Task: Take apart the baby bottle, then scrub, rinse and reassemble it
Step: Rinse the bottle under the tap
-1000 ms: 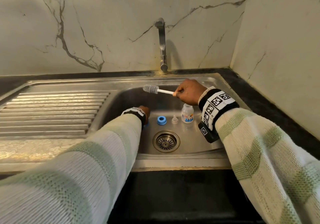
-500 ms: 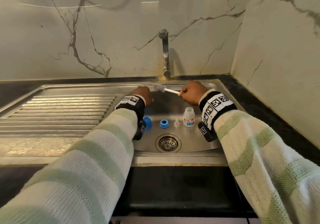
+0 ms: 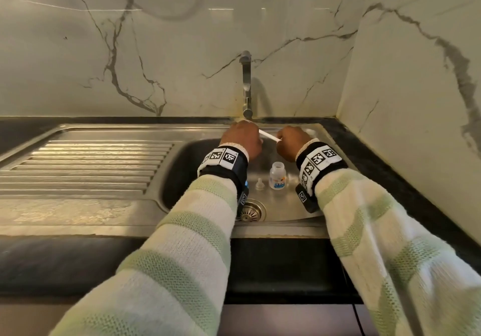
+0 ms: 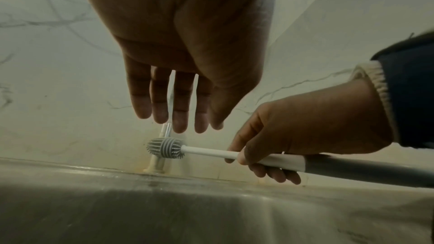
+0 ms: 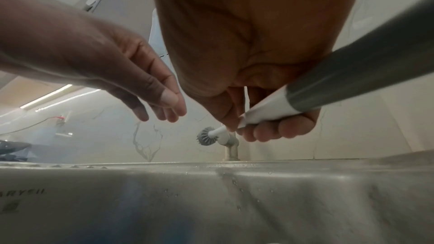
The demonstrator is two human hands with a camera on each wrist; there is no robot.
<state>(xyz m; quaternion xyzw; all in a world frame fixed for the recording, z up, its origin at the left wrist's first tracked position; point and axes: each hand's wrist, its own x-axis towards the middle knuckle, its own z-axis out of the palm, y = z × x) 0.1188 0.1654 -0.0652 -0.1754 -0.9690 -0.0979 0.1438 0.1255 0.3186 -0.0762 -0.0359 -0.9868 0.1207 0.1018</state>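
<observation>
Both hands (image 3: 265, 142) above the upright bottle (image 3: 277, 178)

The bottle body (image 3: 277, 178) stands upright and uncapped on the sink floor, a small clear cylinder with an open neck and a printed blue-and-orange label, below and between the left hand (image 3: 240, 139) and the right hand (image 3: 290, 143). The teat (image 3: 258, 183) (clear, small, tip up) sits just beside it on the left-hand side, apart from it. The bottle brush (image 4: 212, 152) lies nearly level in the right hand's grip, white shaft, grey handle, its grey ribbed head just below the left hand's straight fingertips (image 4: 179, 125).
</observation>
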